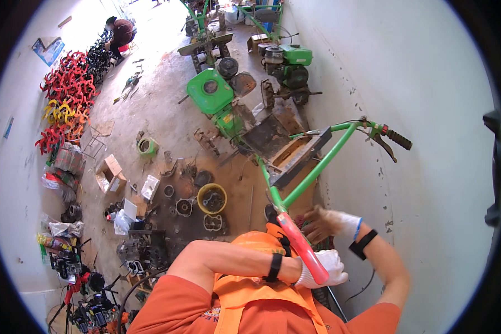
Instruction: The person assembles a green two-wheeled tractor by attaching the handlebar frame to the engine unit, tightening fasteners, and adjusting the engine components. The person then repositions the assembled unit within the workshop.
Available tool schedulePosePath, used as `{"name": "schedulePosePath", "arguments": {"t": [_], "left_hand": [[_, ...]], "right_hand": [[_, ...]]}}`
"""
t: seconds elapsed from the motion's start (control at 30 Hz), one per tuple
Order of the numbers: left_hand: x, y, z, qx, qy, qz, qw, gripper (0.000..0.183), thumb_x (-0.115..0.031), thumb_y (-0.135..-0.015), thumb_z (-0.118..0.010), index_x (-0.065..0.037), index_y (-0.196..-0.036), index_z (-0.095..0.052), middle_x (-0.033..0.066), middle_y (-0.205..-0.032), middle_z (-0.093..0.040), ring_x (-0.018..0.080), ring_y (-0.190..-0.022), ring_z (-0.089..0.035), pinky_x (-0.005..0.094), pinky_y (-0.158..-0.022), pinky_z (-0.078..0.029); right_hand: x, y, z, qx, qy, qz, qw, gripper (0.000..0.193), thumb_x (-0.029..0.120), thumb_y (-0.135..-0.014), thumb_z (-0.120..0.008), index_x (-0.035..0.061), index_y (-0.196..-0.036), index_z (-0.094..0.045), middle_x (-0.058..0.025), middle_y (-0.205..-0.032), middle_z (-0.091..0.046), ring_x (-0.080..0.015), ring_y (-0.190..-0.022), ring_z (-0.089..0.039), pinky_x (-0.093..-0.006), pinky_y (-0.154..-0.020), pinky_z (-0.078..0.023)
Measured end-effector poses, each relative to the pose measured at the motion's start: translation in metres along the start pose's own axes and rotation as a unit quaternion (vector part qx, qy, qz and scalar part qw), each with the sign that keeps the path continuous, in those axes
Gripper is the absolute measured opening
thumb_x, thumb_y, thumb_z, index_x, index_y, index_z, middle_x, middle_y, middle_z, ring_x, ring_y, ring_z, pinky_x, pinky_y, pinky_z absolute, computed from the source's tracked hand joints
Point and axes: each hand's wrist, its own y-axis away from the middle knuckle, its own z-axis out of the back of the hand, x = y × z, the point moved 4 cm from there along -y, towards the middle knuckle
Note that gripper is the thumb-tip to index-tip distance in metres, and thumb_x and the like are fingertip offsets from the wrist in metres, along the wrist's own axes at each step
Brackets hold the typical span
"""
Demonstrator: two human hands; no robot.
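Observation:
A green tubular handlebar frame [323, 161] rises from a small tiller just ahead of me, and its red tube end [304, 249] slopes down toward my body. My left hand [329, 266], in a white knitted glove, reaches across my front and lies beneath the lower end of that tube. Its fingers are curled; whatever they hold is hidden. Beside the tube, my right hand [324, 222] wears a glove with dark-stained fingers, spread apart and slightly blurred. On the frame's far arm are a black rubber grip [399, 140] and a brake-style lever [384, 149].
Green engine machines [210, 92] stand ahead, near the white wall [406, 72] on my right. A yellow tub [212, 199] of metal parts sits on the stained floor. Red curved parts [69, 75] are heaped at left, with a crouching person [121, 34] beyond.

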Motion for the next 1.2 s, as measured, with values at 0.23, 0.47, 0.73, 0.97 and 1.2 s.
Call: {"name": "schedulePosePath", "arguments": {"t": [0.23,0.47,0.73,0.97,1.2], "left_hand": [[-0.011,-0.009,-0.059,-0.055,0.084,0.002,0.995,0.02,-0.019,-0.087,-0.072,0.0,-0.087,-0.066,0.0211,-0.076,-0.07,0.0415,-0.068,-0.072,0.051,-0.059,-0.057],[0.021,0.058,0.012,-0.149,0.199,-0.097,0.964,0.033,-0.015,-0.092,-0.069,-0.008,-0.124,-0.067,0.0157,-0.118,-0.065,0.0356,-0.112,-0.066,0.048,-0.09,-0.055],[0.074,0.146,0.091,0.151,0.234,-0.014,0.96,0.029,-0.019,-0.097,-0.074,-0.003,-0.121,-0.073,0.0166,-0.116,-0.073,0.0399,-0.112,-0.07,0.0503,-0.095,-0.057],[0.156,0.165,0.172,0.032,0.238,0.131,0.962,0.014,-0.014,-0.101,-0.073,-0.006,-0.111,-0.079,0.0168,-0.1,-0.076,0.0399,-0.095,-0.075,0.0492,-0.083,-0.06],[0.238,0.178,0.213,0.056,0.224,0.125,0.965,0.016,-0.009,-0.099,-0.073,-0.003,-0.112,-0.079,0.0173,-0.102,-0.078,0.0401,-0.096,-0.075,0.0486,-0.085,-0.06]], "right_hand": [[-0.038,-0.037,-0.068,-0.078,0.03,0.027,0.996,0.081,0.078,-0.105,-0.055,0.0103,-0.148,-0.063,-0.0068,-0.116,-0.077,-0.0205,-0.097,-0.075,-0.038,-0.087,-0.064],[-0.029,-0.034,-0.076,-0.118,0.09,0.061,0.987,0.046,0.05,-0.122,-0.048,0.0104,-0.133,-0.069,0.0016,-0.113,-0.072,-0.0093,-0.098,-0.066,-0.0299,-0.089,-0.059],[-0.032,-0.032,-0.066,-0.098,0.361,0.205,0.904,0.064,0.057,-0.122,-0.038,0.0066,-0.156,-0.06,-0.003,-0.138,-0.066,-0.0087,-0.118,-0.06,-0.0308,-0.103,-0.054],[-0.064,-0.05,-0.052,-0.125,0.219,0.088,0.964,0.067,0.065,-0.12,-0.033,0.0085,-0.143,-0.061,-0.0007,-0.114,-0.068,-0.0098,-0.1,-0.065,-0.0301,-0.084,-0.059],[-0.077,-0.055,-0.059,-0.232,0.472,0.096,0.845,0.045,0.037,-0.122,-0.044,-0.0007,-0.141,-0.057,-0.0247,-0.128,-0.066,-0.0391,-0.121,-0.066,-0.0495,-0.106,-0.053]]}}
